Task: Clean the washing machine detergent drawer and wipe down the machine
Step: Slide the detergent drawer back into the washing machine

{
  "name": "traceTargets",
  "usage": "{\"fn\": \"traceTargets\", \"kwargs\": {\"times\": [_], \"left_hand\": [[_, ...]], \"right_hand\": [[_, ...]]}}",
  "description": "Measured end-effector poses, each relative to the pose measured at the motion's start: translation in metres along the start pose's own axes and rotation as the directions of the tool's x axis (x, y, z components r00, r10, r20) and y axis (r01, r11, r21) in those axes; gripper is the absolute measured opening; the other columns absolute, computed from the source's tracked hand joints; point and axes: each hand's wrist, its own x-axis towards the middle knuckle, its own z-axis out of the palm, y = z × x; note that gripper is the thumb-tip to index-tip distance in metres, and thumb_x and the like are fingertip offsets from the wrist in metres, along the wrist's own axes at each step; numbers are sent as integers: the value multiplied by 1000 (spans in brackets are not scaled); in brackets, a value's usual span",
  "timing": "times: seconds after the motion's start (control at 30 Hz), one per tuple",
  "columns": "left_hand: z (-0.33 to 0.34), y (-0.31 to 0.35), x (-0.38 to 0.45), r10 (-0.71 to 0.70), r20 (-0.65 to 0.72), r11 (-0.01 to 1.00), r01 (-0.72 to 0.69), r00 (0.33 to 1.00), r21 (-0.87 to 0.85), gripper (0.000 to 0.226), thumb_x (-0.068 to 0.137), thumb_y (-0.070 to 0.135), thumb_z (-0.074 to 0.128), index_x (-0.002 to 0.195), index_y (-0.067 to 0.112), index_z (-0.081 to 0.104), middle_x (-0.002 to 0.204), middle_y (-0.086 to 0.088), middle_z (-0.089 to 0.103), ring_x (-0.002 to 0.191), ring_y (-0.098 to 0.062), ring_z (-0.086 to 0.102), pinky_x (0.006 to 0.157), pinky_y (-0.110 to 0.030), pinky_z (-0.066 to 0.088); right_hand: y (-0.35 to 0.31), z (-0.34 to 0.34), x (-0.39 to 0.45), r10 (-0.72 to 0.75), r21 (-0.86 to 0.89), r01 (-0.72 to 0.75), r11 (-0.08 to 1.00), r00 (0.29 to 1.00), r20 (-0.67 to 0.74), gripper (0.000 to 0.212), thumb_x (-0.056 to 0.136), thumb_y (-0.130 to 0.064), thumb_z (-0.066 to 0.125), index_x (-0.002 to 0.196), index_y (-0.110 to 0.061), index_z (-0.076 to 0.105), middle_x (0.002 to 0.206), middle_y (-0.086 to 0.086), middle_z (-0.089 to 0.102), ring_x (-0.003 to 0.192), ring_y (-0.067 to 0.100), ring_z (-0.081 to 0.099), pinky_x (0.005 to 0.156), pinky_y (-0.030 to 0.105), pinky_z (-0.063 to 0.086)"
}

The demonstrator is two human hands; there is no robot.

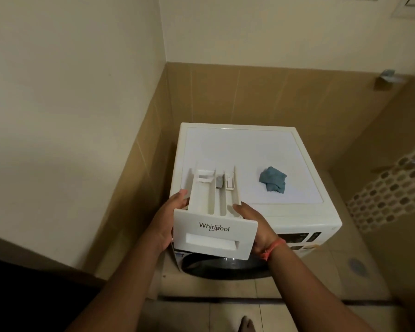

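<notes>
The white detergent drawer (213, 207), marked Whirlpool on its front panel, is out of the machine and held above the front left of the white washing machine (302, 219). My left hand (168, 221) grips the drawer's left side. My right hand (256, 224) grips its right side, thumb on the rim. The drawer has several compartments with a grey insert near the back. A crumpled blue cloth (273, 179) lies on the machine's top to the right of the drawer.
The machine stands in a corner with tan tiled walls (225, 97) behind and to the left. Its dark round door (225, 267) shows below the drawer. A patterned mat or screen (388, 188) is at the right. A metal fitting (388, 79) sticks out of the right wall.
</notes>
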Motion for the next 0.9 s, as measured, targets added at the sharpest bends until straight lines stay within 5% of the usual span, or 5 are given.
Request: {"fn": "traceTargets", "kwargs": {"times": [0.1,0.23,0.4,0.53,0.9], "left_hand": [[-10,-19,-10,-22,56,1000,23,998,-20,33,95,49,52,124,38,62,122,6,68,114,-19,62,98,-44,49],[-23,-50,-22,-28,168,998,38,985,-57,46,91,43,57,135,30,57,132,2,64,125,-25,56,110,-53,39],[-23,-79,-39,-57,150,991,75,987,-114,47,91,34,64,136,25,57,134,-4,62,127,-28,56,107,-53,41],[-18,-101,-60,-73,61,991,79,995,-106,43,93,31,54,135,28,57,130,0,65,121,-26,60,88,-40,51],[-47,-157,-83,-167,-16,984,166,986,-58,35,100,25,48,131,32,61,129,4,66,122,-25,59,107,-52,43]], "right_hand": [[17,0,-16,-33,-25,34,999,998,45,26,98,-27,55,109,-5,64,106,16,67,98,27,62,86,38,47],[43,-3,-36,0,56,-7,998,994,112,33,102,-22,50,133,-15,57,127,11,66,118,29,62,102,46,47],[79,-11,-47,52,99,-65,993,991,126,38,101,-14,51,138,-12,53,130,14,64,121,32,61,108,50,43],[104,-17,-61,84,99,-100,990,985,148,38,100,-15,52,139,-18,53,129,10,65,119,30,62,105,48,46],[156,-5,-89,196,46,-204,978,970,142,39,101,-17,52,140,-20,51,126,5,68,116,25,65,100,41,51]]}}
